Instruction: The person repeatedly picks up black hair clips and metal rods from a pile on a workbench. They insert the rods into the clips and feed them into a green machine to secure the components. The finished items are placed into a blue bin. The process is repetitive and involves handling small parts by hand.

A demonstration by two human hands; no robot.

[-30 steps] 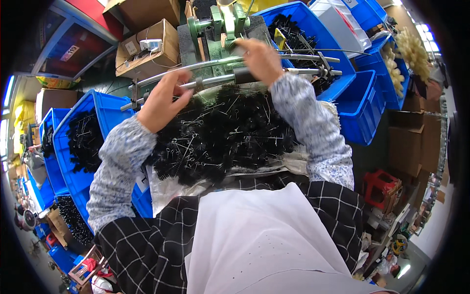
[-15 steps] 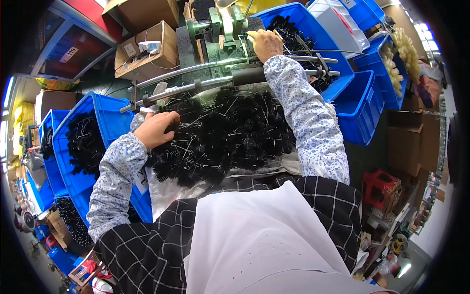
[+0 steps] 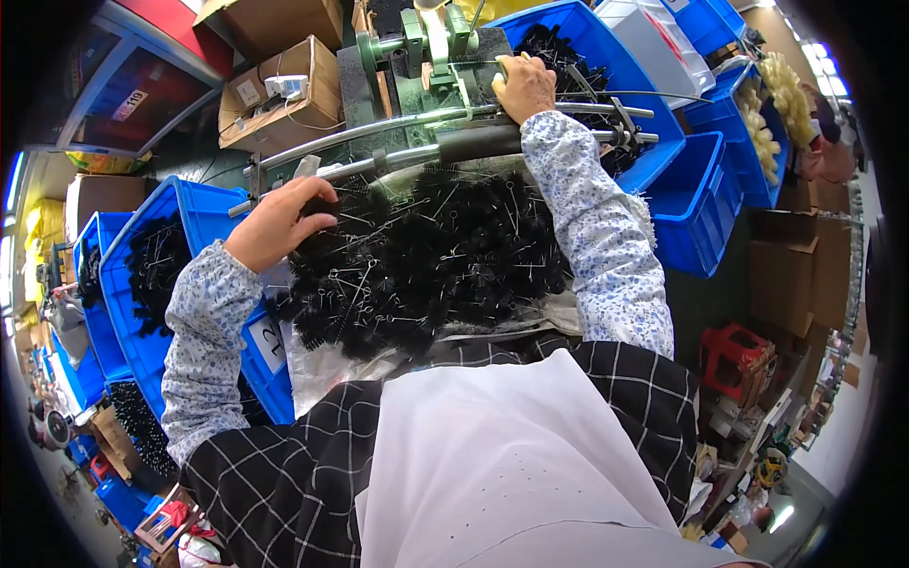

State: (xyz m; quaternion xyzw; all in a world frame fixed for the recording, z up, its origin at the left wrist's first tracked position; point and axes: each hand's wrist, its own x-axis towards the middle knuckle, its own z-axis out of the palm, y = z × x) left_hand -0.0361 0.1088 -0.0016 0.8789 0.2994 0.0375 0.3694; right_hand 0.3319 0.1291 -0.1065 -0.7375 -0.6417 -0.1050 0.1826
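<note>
A large heap of black-bristled brushes [image 3: 426,256] with looped wire stems lies on pale sheeting in front of me. At its left edge is my left hand [image 3: 275,222], thumb and fingers apart, with nothing visible between them. Farther off, my right hand [image 3: 525,90] is closed beside a green machine [image 3: 417,43] with a pale wheel [image 3: 437,43]. A thin line runs from the wheel toward its fingertips; what they grip is too small to make out. Two metal rails [image 3: 379,128] cross between the heap and the machine, one with a dark sleeve [image 3: 480,142].
Blue bins [image 3: 213,213] holding black brushes stand on the left. More blue bins [image 3: 701,199] are on the right, one with cream-coloured brushes [image 3: 784,95]. An open cardboard box [image 3: 327,90] sits left of the machine. A red stool [image 3: 737,355] is at the lower right.
My left hand has moved left and slightly away from me, its thumb and fingers now spread. The right hand has shifted a little to the right beside the machine, still closed.
</note>
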